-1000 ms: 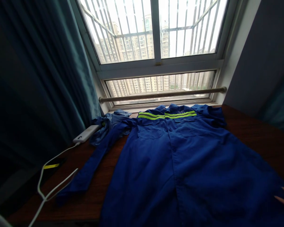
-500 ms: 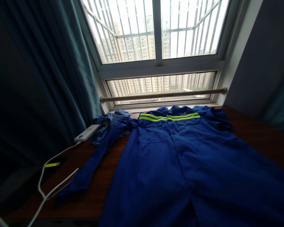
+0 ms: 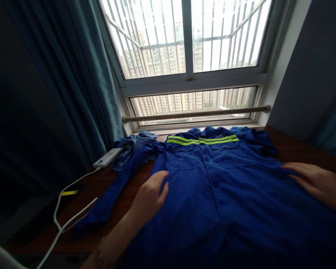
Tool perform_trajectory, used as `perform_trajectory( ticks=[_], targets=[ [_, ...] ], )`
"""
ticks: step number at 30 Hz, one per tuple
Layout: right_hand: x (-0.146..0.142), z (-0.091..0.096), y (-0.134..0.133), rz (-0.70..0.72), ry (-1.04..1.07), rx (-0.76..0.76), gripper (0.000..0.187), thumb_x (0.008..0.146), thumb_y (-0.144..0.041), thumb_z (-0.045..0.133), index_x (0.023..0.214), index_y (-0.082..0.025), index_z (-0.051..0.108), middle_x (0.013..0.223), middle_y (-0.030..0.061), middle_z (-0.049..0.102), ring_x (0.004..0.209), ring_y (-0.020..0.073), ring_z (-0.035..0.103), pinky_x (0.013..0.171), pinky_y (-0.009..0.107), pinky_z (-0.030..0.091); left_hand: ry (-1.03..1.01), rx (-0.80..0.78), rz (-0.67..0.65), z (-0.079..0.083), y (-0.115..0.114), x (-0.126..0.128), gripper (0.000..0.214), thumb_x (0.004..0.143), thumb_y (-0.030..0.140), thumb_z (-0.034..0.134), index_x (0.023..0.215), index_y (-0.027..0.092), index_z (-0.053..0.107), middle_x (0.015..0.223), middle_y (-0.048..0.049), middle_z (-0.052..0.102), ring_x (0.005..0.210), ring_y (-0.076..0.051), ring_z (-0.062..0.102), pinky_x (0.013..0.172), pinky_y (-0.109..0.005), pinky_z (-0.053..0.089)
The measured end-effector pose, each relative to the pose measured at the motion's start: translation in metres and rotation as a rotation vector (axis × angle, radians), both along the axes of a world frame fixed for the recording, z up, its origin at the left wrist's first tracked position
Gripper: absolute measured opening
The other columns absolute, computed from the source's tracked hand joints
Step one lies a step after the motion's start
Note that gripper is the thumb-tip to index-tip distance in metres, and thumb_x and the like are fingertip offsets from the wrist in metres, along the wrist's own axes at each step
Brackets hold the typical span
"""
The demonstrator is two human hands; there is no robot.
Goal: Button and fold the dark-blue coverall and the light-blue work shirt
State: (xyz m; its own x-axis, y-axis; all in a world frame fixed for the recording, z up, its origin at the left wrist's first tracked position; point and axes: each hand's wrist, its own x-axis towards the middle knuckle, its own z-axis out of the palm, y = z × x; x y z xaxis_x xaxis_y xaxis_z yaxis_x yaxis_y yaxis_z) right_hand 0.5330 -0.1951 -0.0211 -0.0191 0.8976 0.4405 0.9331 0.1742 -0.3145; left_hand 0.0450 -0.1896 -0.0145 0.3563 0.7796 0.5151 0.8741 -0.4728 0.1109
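A blue work jacket (image 3: 190, 194) lies spread face up, its buttoned front running down the middle. Yellow-green reflective stripes (image 3: 218, 140) cross its chest above two flap pockets. My left hand (image 3: 151, 192) is over the jacket's left side, thumb and fingers apart with blue cloth showing between them. At the right side, my right hand (image 3: 313, 179) reaches in with fingers stretched out and thumb apart, on or just above the cloth. The left sleeve (image 3: 112, 194) extends down and outward. The jacket's lower part is dark and hard to make out.
A brown wooden surface (image 3: 128, 198) bears the jacket. To the left are a white power bank (image 3: 108, 157), a white cable (image 3: 57, 209), a yellow strip (image 3: 70, 192) and crumpled blue cloth (image 3: 133, 145). Behind stands a barred window (image 3: 190, 78) with a rail (image 3: 196, 114); a curtain (image 3: 81, 82) hangs left.
Both hands have come into view, the left from below and the right from the right edge, and are now at the jacket's sides. The view has shifted slightly.
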Motion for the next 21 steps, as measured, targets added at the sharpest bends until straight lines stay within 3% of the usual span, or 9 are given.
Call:
perform_trajectory(
  ticks=[1, 3, 6, 8, 12, 16, 19, 21],
  targets=[
    [-0.016, -0.001, 0.032, 0.086, -0.047, 0.001, 0.028, 0.082, -0.037, 0.042, 0.103, -0.028, 0.059, 0.112, 0.0080, 0.057, 0.107, 0.0228, 0.050, 0.098, 0.035, 0.035, 0.002, -0.059, 0.005, 0.002, 0.032, 0.015, 0.036, 0.086, 0.026, 0.036, 0.117, 0.012, 0.047, 0.120, -0.0105, 0.053, 0.113, -0.016, 0.048, 0.099, -0.027, 0.035],
    [-0.049, -0.010, 0.094, 0.088, -0.074, 0.035, 0.041, 0.085, -0.037, 0.035, 0.118, -0.017, 0.050, 0.123, 0.0100, 0.050, 0.117, 0.0211, 0.041, 0.103, 0.033, 0.029, 0.040, -0.147, 0.081, -0.007, 0.093, 0.041, 0.047, 0.086, 0.034, 0.036, 0.124, 0.005, 0.040, 0.131, -0.0171, 0.042, 0.124, -0.021, 0.036, 0.104, -0.032, 0.028],
    [-0.078, -0.040, 0.168, -0.135, -0.102, -0.127, 0.056, 0.085, -0.046, 0.031, 0.129, -0.012, 0.039, 0.136, 0.0122, 0.035, 0.123, 0.0279, 0.031, 0.100, 0.042, 0.028, 0.086, -0.310, 0.305, -0.035, 0.164, 0.058, 0.065, 0.084, 0.049, 0.034, 0.131, 0.004, 0.031, 0.141, -0.0204, 0.021, 0.131, -0.030, 0.017, 0.104, -0.044, 0.020],
    [-0.075, -0.062, 0.200, -0.270, -0.115, -0.262, 0.063, 0.084, -0.056, 0.025, 0.131, -0.015, 0.037, 0.139, 0.0105, 0.031, 0.124, 0.0326, 0.027, 0.099, 0.050, 0.024, 0.111, -0.388, 0.369, -0.054, 0.195, 0.059, 0.070, 0.083, 0.057, 0.025, 0.132, 0.007, 0.030, 0.142, -0.0191, 0.020, 0.132, -0.031, 0.015, 0.104, -0.047, 0.017],
    [-0.027, -0.089, 0.237, -0.336, -0.138, -0.351, 0.068, 0.080, -0.065, 0.021, 0.134, -0.025, 0.033, 0.142, 0.0045, 0.026, 0.126, 0.0362, 0.021, 0.097, 0.058, 0.019, 0.133, -0.427, 0.342, -0.070, 0.225, 0.069, 0.084, 0.076, 0.069, 0.015, 0.133, 0.010, 0.032, 0.141, -0.0173, 0.025, 0.129, -0.034, 0.019, 0.103, -0.048, 0.017],
    [0.027, -0.092, 0.249, -0.391, -0.141, -0.366, 0.066, 0.079, -0.064, 0.022, 0.135, -0.030, 0.029, 0.144, 0.0019, 0.022, 0.126, 0.0372, 0.018, 0.095, 0.060, 0.019, 0.125, -0.403, 0.260, -0.070, 0.237, 0.097, 0.083, 0.074, 0.072, 0.011, 0.133, 0.017, 0.033, 0.142, -0.0124, 0.025, 0.128, -0.035, 0.020, 0.102, -0.047, 0.018],
    [0.045, -0.091, 0.244, -0.418, -0.161, -0.374, 0.064, 0.080, -0.061, 0.022, 0.136, -0.031, 0.028, 0.144, 0.0000, 0.020, 0.127, 0.0374, 0.017, 0.094, 0.061, 0.019, 0.090, -0.328, 0.359, -0.071, 0.238, 0.112, 0.078, 0.077, 0.068, 0.008, 0.135, 0.020, 0.029, 0.145, -0.0106, 0.016, 0.130, -0.037, 0.013, 0.102, -0.052, 0.014],
    [0.043, -0.094, 0.234, -0.424, -0.181, -0.366, 0.063, 0.080, -0.060, 0.021, 0.135, -0.031, 0.029, 0.144, 0.0007, 0.020, 0.126, 0.0382, 0.018, 0.093, 0.062, 0.020, 0.084, -0.328, 0.475, -0.071, 0.237, 0.112, 0.081, 0.076, 0.070, 0.012, 0.135, 0.018, 0.028, 0.142, -0.0175, 0.021, 0.126, -0.041, 0.022, 0.097, -0.054, 0.020]
  ],
)
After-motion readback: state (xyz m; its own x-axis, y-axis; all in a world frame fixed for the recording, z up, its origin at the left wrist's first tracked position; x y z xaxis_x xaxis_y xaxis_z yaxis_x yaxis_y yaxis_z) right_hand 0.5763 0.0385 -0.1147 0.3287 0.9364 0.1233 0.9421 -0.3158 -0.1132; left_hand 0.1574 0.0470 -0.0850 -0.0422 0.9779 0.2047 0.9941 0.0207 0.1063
